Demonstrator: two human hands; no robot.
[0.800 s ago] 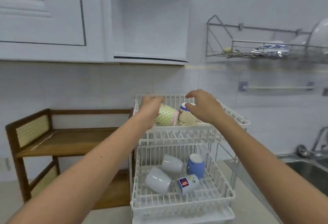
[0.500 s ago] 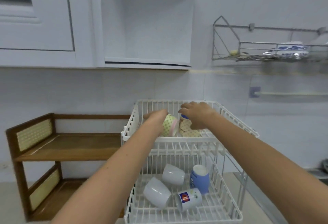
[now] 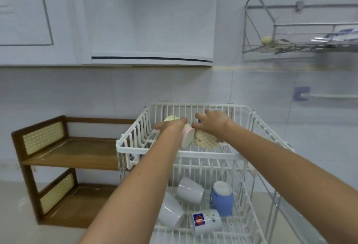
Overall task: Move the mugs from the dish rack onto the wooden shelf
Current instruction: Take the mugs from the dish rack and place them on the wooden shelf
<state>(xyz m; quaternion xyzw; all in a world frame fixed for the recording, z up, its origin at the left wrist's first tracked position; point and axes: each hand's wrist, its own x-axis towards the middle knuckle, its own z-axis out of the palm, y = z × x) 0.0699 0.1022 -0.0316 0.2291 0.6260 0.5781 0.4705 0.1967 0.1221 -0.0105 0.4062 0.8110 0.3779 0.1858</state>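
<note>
A white two-tier dish rack (image 3: 180, 153) stands right of a wooden shelf (image 3: 71, 151). Inside the top tier, my left hand (image 3: 171, 126) wraps a green dotted mug with a pink rim (image 3: 187, 137), which lies on its side. Just beside it, my right hand (image 3: 212, 122) rests over a cream patterned mug (image 3: 206, 140); whether the fingers grip it is unclear. In the lower tier lie two white mugs (image 3: 190, 190) (image 3: 170, 212), a blue mug (image 3: 221, 198) turned upside down and a white mug with a red and blue picture (image 3: 205, 221).
Both boards of the wooden shelf are bare. White wall cupboards (image 3: 151, 58) hang above. A metal wall rack (image 3: 302, 46) with small items is mounted upper right, and a towel bar (image 3: 329, 95) runs below it. A pale counter (image 3: 17, 224) carries shelf and rack.
Both hands have sunk deeper into the top tier and closed around the two patterned mugs. The view has shifted, so the rack looks closer and lower.
</note>
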